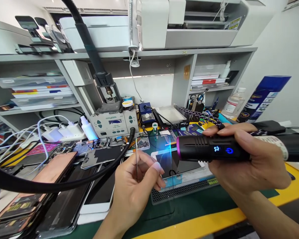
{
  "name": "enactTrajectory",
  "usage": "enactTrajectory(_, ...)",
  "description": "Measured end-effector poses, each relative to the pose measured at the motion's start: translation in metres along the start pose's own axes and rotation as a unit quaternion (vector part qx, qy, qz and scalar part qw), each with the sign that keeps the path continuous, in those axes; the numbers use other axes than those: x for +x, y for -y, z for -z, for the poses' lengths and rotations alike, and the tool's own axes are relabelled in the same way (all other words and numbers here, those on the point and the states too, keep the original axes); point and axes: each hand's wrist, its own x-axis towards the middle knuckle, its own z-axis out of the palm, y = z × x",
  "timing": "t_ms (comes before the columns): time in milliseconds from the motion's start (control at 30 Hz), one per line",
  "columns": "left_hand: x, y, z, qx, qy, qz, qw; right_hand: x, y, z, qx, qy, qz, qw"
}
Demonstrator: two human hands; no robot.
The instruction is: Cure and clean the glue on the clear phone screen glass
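Observation:
My left hand (137,186) pinches a thin clear glass panel with a dark outline (165,153) between thumb and fingers. The panel stands nearly upright, and blue-violet light falls on its right edge. My right hand (251,162) is wrapped round a black flashlight (193,148) with a purple ring at its head, a lit digital readout and a glowing power symbol. The light's head points left at the glass, close to its right edge. Behind the panel, a phone with a dark screen and white edge (185,164) lies on a black perforated plate (164,196).
A thick black hose (72,187) arcs across the left foreground from the grey control unit (112,122). Phones and opened phone parts (40,186) crowd the left side. A plastic bottle (234,103) and a blue spray can (264,98) stand at the back right.

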Motion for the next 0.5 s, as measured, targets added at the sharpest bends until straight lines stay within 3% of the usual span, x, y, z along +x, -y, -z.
enactTrajectory(100, -0.0025, -0.0012, -0.0015, 0.001, -0.001, 0.001, 1.000, 0.0039, -0.0057, 0.0013, 0.014, 0.033, 0.090, 0.995)
enactTrajectory(200, -0.0039, -0.0029, -0.0034, -0.007, -0.002, 0.007, 1.000, 0.0080, -0.0085, 0.0025, -0.001, 0.057, 0.129, 0.990)
enactTrajectory(367, -0.0048, -0.0045, -0.0065, -0.025, -0.027, 0.020, 0.999, 0.0100, -0.0078, 0.0038, -0.024, 0.085, 0.129, 0.988)
enactTrajectory(500, -0.0041, -0.0026, -0.0038, -0.031, -0.011, 0.026, 0.999, 0.0075, -0.0081, 0.0038, -0.021, 0.091, 0.123, 0.988)
